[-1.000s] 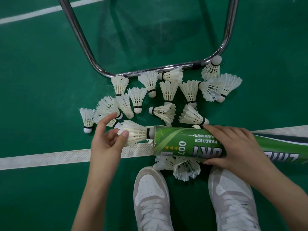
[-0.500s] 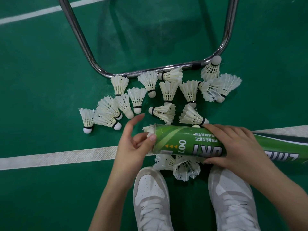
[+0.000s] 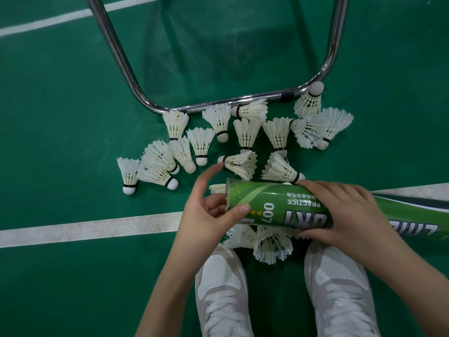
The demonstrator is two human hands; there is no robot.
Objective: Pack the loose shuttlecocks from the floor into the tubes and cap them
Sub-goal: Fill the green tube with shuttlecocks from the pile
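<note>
Even, moderately bright light from overhead fills the frame. The green floor (image 3: 60, 117) carries a soft sheen near the top centre, with faint, diffuse shadows there. The chrome tube frame (image 3: 116, 49) shows narrow glints. Focus is sharp throughout; wide-angle bending curves the white court line (image 3: 92, 228) toward the edges.

The left hand (image 3: 206, 210) has pushed the shuttlecock (image 3: 217, 188) almost fully into the tube (image 3: 274, 207).
</note>
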